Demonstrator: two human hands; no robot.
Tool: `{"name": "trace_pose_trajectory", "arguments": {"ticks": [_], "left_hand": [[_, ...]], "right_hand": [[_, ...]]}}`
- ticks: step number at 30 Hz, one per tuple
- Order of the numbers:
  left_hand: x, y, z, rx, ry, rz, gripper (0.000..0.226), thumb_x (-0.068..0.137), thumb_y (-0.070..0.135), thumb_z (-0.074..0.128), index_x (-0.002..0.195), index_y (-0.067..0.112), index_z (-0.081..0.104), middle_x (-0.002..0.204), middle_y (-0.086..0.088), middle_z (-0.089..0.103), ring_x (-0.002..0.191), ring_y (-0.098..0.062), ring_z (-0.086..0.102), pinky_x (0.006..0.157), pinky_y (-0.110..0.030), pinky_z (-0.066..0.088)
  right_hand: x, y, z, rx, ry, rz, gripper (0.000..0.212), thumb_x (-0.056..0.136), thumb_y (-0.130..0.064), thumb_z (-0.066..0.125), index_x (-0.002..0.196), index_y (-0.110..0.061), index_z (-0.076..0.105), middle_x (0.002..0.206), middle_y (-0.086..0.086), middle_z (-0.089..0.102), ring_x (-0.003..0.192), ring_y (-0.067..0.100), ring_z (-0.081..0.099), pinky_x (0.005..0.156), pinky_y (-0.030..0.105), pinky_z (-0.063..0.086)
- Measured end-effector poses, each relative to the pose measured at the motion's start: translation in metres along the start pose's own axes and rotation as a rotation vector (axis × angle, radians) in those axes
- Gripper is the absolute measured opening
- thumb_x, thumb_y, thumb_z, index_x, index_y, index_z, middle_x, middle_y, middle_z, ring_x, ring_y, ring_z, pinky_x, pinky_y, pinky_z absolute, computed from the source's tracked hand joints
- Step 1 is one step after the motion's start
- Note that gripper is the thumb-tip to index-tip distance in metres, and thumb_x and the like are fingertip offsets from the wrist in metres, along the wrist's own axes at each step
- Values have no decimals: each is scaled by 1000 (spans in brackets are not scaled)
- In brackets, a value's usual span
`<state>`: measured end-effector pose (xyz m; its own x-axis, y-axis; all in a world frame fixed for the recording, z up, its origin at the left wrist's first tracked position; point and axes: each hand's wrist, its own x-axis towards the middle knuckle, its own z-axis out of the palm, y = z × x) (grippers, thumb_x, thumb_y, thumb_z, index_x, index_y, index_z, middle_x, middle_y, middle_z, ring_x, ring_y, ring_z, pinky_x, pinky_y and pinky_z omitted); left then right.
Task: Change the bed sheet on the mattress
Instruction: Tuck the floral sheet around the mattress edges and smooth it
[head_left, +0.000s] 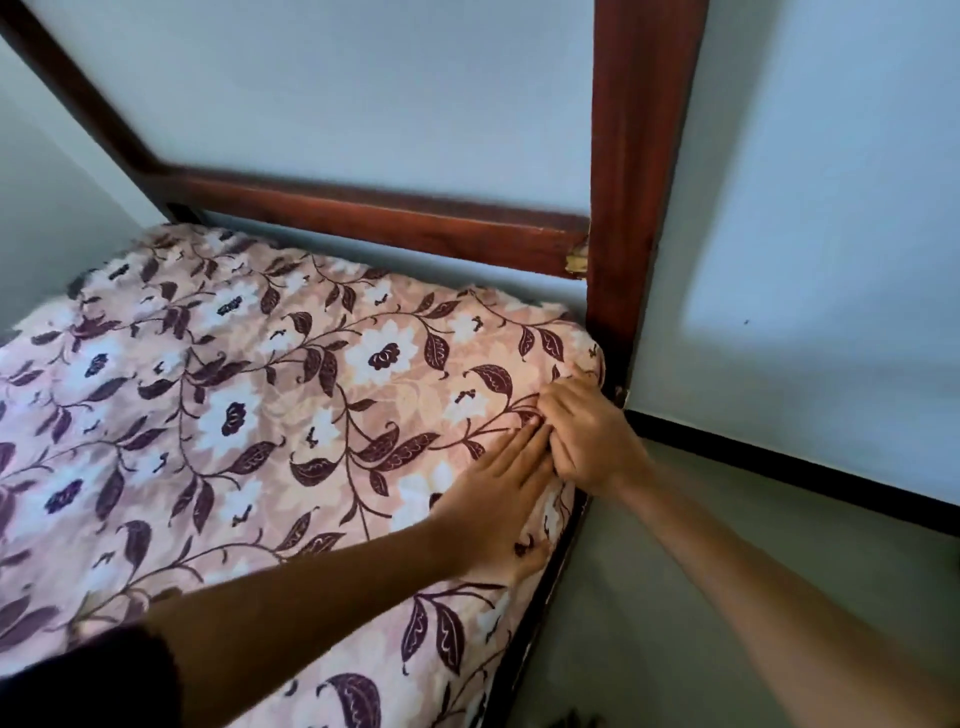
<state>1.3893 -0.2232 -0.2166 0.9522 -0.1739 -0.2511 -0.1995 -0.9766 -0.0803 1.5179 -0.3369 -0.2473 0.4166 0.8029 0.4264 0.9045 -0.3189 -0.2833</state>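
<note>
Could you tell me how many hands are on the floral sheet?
2. The left hand lies flat on the floral sheet near the edge; the right hand is beside it, fingers curled on the fabric at the corner by the wooden post.

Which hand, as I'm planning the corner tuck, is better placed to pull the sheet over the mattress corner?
Probably right. The right hand pinches the sheet at the corner beside the bedpost; the left hand lies flat on it, farther from the corner.
</note>
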Motion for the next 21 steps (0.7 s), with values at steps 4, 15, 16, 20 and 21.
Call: {"name": "trace_pose_trajectory", "arguments": {"ticks": [4,15,16,20,21], "left_hand": [[-17,17,-62,-202,-136,-275,107,65,72,-26,149,9,-5,155,-18,-12,140,-30,-21,112,-40,-15],[-311,84,-320,-565,26,-653,50,95,46,31,131,15,49,158,-6,6,145,-28,-1,118,-41,6],[-350,89,-337,-578,45,-702,51,95,47,31,131,16,49,158,-6,7,145,-28,-1,118,-40,7],[-472,105,-360,-667,125,-864,42,97,42,40,132,20,49,157,-6,10,145,-27,-1,118,-45,8],[-515,112,-360,-680,170,-939,42,97,41,41,132,21,48,157,-5,12,145,-27,2,117,-45,11]], "right_hand": [[27,-53,-96,-108,-507,99,42,85,-24,53,122,-5,54,123,10,57,120,24,48,117,41,14],[28,-327,-372,82,-137,166,17,82,-12,65,99,-9,68,102,4,68,102,21,60,106,48,34],[28,-363,-391,110,-119,165,17,79,-9,69,96,-8,68,97,5,69,97,22,62,102,51,39],[14,-473,-415,238,-94,134,14,77,-4,70,91,-9,68,85,2,70,83,16,65,97,55,43],[9,-509,-415,287,-100,94,12,80,-5,68,91,-9,68,86,1,70,81,15,65,100,52,40]]}}
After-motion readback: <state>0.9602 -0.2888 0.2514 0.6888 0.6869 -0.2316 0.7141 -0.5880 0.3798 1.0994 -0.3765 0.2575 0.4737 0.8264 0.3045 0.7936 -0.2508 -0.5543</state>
